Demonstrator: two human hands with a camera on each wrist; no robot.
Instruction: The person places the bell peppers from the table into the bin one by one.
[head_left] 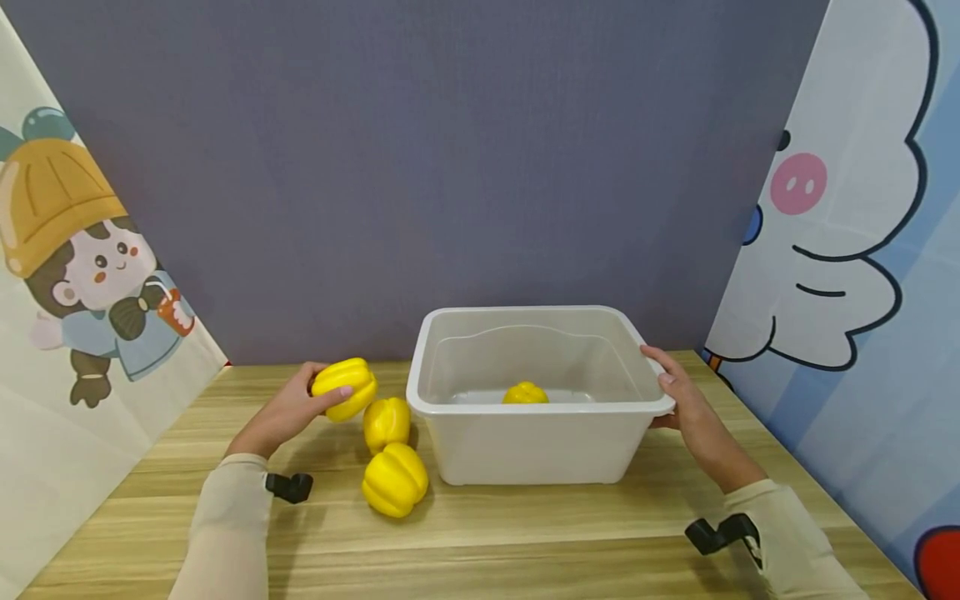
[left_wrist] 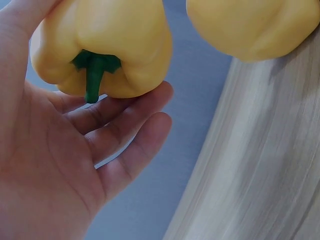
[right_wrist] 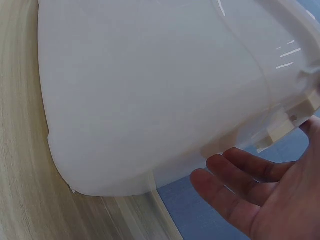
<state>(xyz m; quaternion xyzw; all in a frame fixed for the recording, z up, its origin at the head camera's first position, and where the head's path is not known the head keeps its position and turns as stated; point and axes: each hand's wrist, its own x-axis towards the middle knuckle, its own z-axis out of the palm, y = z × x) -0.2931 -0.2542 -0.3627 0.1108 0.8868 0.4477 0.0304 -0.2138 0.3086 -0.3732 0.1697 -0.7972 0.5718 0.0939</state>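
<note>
In the head view, your left hand (head_left: 288, 408) was clamped on a yellow pepper (head_left: 345, 390), and the white box (head_left: 528, 446) was to the right of it, its long axis going from left to right. This hand was the nearer one to the pepper; your right hand (head_left: 690, 408) gripped the far right rim. In the left wrist view, the green stem (left_wrist: 94, 82) pointed back to your palm, so the pepper's long axis seemed to run outward from it. In the right wrist view, your fingers were spread slightly under the rim.
</note>
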